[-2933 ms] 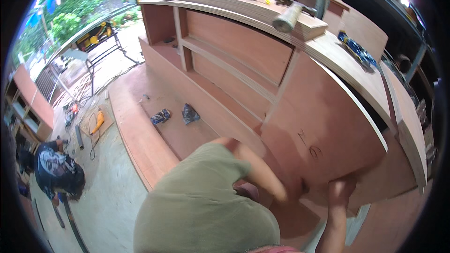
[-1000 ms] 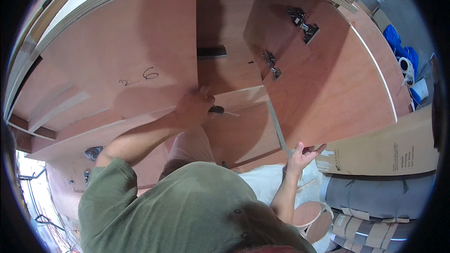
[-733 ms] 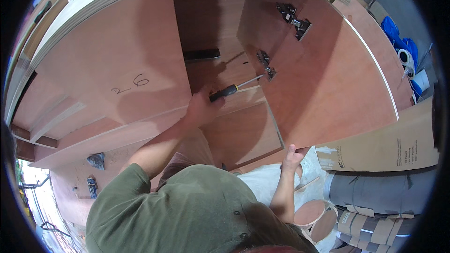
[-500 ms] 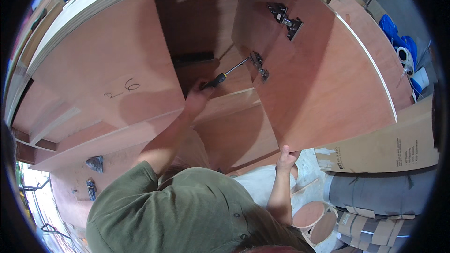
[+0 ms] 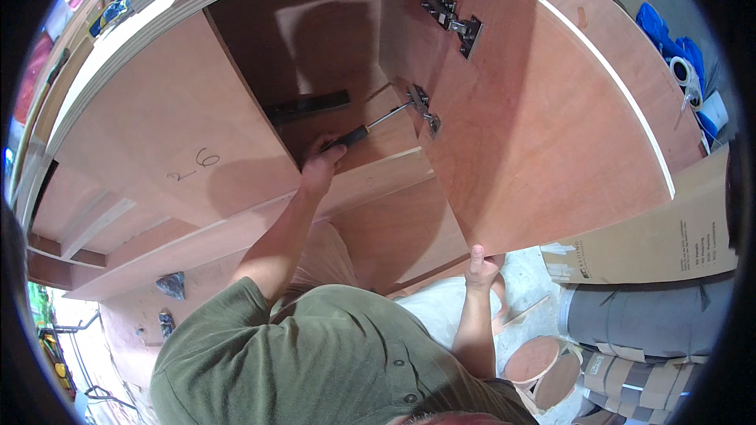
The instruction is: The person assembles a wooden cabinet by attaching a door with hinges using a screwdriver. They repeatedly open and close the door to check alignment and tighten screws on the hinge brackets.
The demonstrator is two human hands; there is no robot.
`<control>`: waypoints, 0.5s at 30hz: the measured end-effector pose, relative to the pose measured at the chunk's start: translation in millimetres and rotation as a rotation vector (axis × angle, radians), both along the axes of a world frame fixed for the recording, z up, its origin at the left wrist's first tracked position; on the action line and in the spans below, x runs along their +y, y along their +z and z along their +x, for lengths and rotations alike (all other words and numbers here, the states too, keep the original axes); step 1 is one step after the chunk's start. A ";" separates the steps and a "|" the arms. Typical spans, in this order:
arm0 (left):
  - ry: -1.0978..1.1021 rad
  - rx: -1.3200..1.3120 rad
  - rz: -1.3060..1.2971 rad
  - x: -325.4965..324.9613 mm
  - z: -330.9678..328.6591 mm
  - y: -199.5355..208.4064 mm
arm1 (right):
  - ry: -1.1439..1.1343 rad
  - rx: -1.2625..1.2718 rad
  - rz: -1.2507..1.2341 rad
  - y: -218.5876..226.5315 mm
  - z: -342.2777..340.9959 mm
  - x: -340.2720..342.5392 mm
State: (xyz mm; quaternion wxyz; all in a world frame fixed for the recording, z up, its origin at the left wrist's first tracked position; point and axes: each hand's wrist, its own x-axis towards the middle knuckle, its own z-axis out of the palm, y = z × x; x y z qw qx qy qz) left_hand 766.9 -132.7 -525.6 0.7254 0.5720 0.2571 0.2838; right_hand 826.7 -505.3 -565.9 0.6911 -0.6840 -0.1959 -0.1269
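My left hand (image 5: 321,159) is closed round the dark handle of a screwdriver (image 5: 354,135). Its metal shaft points up to the right, and the tip meets the lower hinge (image 5: 423,109) beside the cabinet's inner side wall. A second, upper hinge (image 5: 455,24) joins the same wall to the wooden cabinet door (image 5: 551,126), which stands swung out to the right. At the door's lower corner, my right hand (image 5: 482,269) grips the edge with the thumb up; its other fingers are partly hidden behind the panel.
Left of the opening is a closed wooden panel (image 5: 157,110) with handwritten marks. A dark strip (image 5: 311,105) lies inside the cabinet. To the right are a cardboard box (image 5: 646,244), a grey roll (image 5: 638,319), round wooden discs (image 5: 535,360) and blue wrapping (image 5: 657,27).
The view has shifted slightly, so the cabinet and hinges sit further left. My left hand keeps the screwdriver at the lower hinge, and my right hand stays on the door edge.
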 end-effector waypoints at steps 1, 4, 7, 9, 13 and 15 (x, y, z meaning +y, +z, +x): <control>0.003 0.004 0.010 0.1 -0.5 -0.8 | -0.002 0.002 -0.007 2.3 -0.6 0.0; -0.003 0.006 0.032 1.0 0.1 -2.0 | -0.002 0.008 -0.030 4.7 -1.0 -1.2; -0.010 -0.005 0.010 0.4 -1.3 -1.7 | 0.011 0.010 -0.043 1.8 -0.2 -3.9; 0.002 -0.009 0.017 -1.5 -1.6 -0.9 | 0.017 0.000 -0.040 1.2 0.4 -4.0; 0.000 -0.025 0.017 -0.9 -1.8 -3.0 | 0.037 0.040 -0.039 0.2 -0.1 -6.3; -0.005 -0.034 -0.007 -0.2 -1.7 -3.1 | 0.042 0.039 -0.048 0.5 -0.1 -6.9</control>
